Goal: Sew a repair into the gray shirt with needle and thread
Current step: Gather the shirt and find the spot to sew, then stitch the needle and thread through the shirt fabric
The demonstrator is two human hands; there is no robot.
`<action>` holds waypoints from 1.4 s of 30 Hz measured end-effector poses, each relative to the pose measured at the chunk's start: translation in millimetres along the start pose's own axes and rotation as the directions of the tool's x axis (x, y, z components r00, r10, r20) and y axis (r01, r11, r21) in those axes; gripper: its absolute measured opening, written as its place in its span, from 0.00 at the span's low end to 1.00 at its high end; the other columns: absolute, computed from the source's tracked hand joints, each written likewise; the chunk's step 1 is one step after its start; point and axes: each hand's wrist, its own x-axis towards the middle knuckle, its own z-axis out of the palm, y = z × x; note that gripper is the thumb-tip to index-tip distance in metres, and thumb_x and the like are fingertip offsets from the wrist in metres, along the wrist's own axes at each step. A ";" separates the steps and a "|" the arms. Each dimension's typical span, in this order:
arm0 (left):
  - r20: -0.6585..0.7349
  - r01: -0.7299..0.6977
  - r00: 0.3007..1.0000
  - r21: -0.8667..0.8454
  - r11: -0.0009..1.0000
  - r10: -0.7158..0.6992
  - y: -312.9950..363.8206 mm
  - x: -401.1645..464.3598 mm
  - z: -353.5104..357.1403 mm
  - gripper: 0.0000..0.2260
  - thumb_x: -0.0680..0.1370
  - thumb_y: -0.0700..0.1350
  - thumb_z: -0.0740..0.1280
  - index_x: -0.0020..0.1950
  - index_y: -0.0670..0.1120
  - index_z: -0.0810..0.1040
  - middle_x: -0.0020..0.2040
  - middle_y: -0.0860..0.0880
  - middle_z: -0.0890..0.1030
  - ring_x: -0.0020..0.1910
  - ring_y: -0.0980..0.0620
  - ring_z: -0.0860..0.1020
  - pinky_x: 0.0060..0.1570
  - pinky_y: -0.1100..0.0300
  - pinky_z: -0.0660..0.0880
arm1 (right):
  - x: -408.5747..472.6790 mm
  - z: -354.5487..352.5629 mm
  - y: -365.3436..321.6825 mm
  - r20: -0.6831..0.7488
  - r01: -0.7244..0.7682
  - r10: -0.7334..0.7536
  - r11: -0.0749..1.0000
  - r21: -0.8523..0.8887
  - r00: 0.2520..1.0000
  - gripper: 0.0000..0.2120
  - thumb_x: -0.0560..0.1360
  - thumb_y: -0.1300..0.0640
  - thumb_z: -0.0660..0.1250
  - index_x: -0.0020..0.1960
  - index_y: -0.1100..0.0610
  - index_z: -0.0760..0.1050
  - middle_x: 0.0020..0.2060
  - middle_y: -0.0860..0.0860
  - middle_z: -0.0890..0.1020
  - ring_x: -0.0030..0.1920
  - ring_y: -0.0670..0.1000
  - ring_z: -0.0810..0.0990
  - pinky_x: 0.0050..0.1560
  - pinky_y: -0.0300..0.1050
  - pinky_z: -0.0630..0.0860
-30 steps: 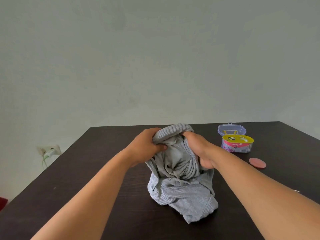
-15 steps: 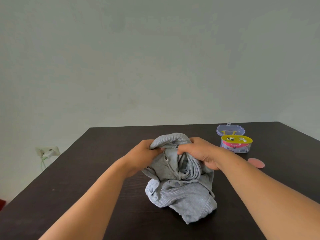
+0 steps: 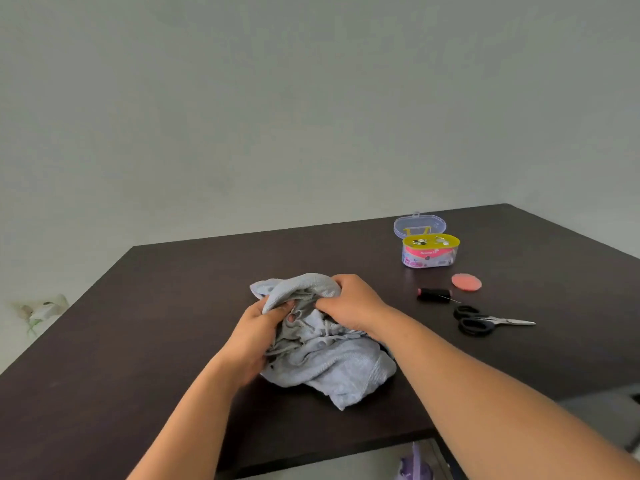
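Head view shows both hands bunching the crumpled gray knit shirt (image 3: pixel 325 355) at the middle of the dark wooden table (image 3: pixel 138 341): left hand (image 3: pixel 256 337) and right hand (image 3: pixel 349 303) each have fingers curled into its folds. To the right lie a black thread spool (image 3: pixel 433 294) with a needle, black-handled scissors (image 3: pixel 485 320) and an open plastic sewing kit (image 3: pixel 429 251). Bunched this tightly, the damaged spot may stay buried in the folds.
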 end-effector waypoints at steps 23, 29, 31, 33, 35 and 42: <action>-0.176 0.046 0.984 0.104 0.994 -0.027 -2.6 3.3 9.4 0.06 0.79 0.41 0.70 0.54 0.40 0.82 0.46 0.40 0.87 0.45 0.41 0.86 0.48 0.51 0.80 | -2.4 -26.2 16.5 0.075 -0.008 0.001 0.997 0.083 0.997 0.26 0.64 0.38 0.76 0.58 0.49 0.77 0.53 0.46 0.82 0.54 0.48 0.81 0.61 0.49 0.77; -0.164 0.069 0.985 0.110 0.992 -0.050 1.5 2.6 10.6 0.07 0.79 0.42 0.70 0.55 0.40 0.81 0.47 0.38 0.87 0.46 0.40 0.86 0.49 0.50 0.81 | 2.1 -71.2 39.0 -0.221 -0.063 0.009 0.970 -0.235 0.975 0.11 0.74 0.55 0.68 0.56 0.48 0.76 0.48 0.44 0.80 0.57 0.51 0.80 0.60 0.50 0.75; -0.150 0.079 0.987 0.123 0.989 -0.060 3.4 2.7 10.0 0.07 0.79 0.42 0.71 0.55 0.40 0.81 0.47 0.39 0.87 0.46 0.40 0.86 0.49 0.50 0.81 | 0.1 -84.1 48.8 -0.287 -0.156 0.040 0.906 -0.394 0.957 0.15 0.74 0.58 0.66 0.60 0.47 0.75 0.56 0.47 0.80 0.61 0.54 0.77 0.64 0.55 0.71; -0.126 0.084 0.990 0.146 0.986 -0.066 5.7 2.3 9.5 0.07 0.79 0.42 0.71 0.55 0.40 0.81 0.46 0.40 0.87 0.45 0.41 0.87 0.48 0.50 0.81 | -2.7 -93.0 60.4 -0.340 -0.219 0.027 0.812 -0.541 0.940 0.17 0.75 0.59 0.67 0.63 0.49 0.75 0.60 0.50 0.78 0.63 0.56 0.75 0.63 0.56 0.70; -0.108 0.081 0.992 0.187 0.979 -0.061 7.2 2.7 8.9 0.08 0.78 0.42 0.72 0.55 0.40 0.81 0.46 0.41 0.88 0.44 0.43 0.87 0.46 0.51 0.81 | -5.2 -97.7 70.9 -0.387 -0.271 -0.004 0.707 -0.653 0.922 0.17 0.74 0.59 0.68 0.63 0.51 0.76 0.58 0.51 0.78 0.61 0.57 0.75 0.56 0.52 0.68; -0.085 0.089 0.994 0.252 0.964 -0.070 7.3 4.3 2.4 0.09 0.78 0.42 0.73 0.56 0.41 0.81 0.48 0.42 0.88 0.46 0.42 0.87 0.50 0.48 0.82 | -11.8 -96.5 85.7 -0.386 -0.368 0.096 0.573 -0.732 0.918 0.18 0.77 0.56 0.66 0.66 0.52 0.72 0.62 0.52 0.76 0.66 0.56 0.71 0.63 0.56 0.67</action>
